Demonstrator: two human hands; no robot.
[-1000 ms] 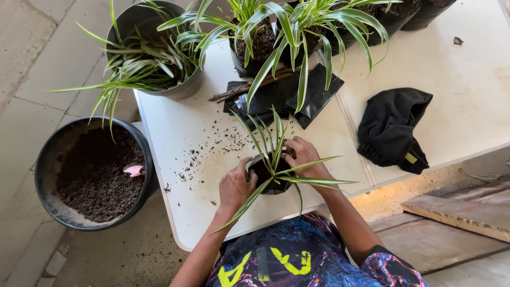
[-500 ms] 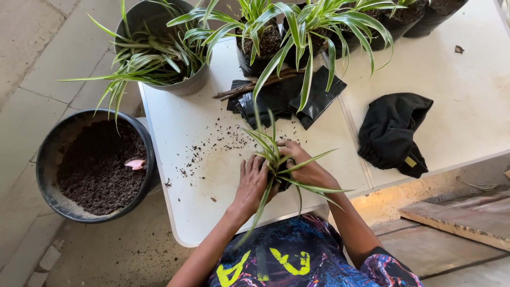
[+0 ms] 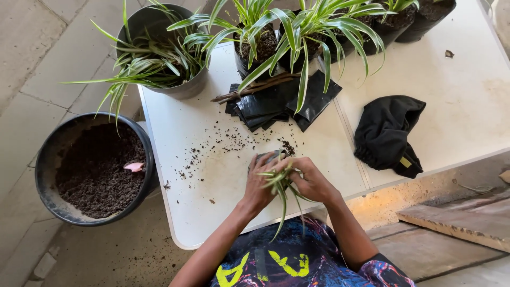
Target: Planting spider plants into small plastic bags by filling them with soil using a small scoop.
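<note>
1. I see my left hand (image 3: 258, 183) wrapped around the side of a small black grow bag (image 3: 267, 159), fingers curled against it, near the front edge of the white desk (image 3: 212, 159).
2. My right hand (image 3: 313, 180) closes on the same bag from the other side, gripping it together with the base of a small striped plant (image 3: 280, 186) set in it.
3. The plant's narrow green-and-white leaves droop toward me, over the desk's edge and my patterned shirt.
4. Loose soil crumbs (image 3: 223, 146) lie scattered on the desk just beyond my hands.
5. Farther back rests a stack of flat black bags (image 3: 276, 103) with a few brown sticks on top.
6. Potted striped plants (image 3: 297, 32) stand in a row along the far edge.
7. A crumpled black cloth (image 3: 390, 133) lies to my right, well apart from the hands.
8. On the floor to my left stands a black tub of soil (image 3: 93, 170) with a small pink object lying on the soil.
</note>
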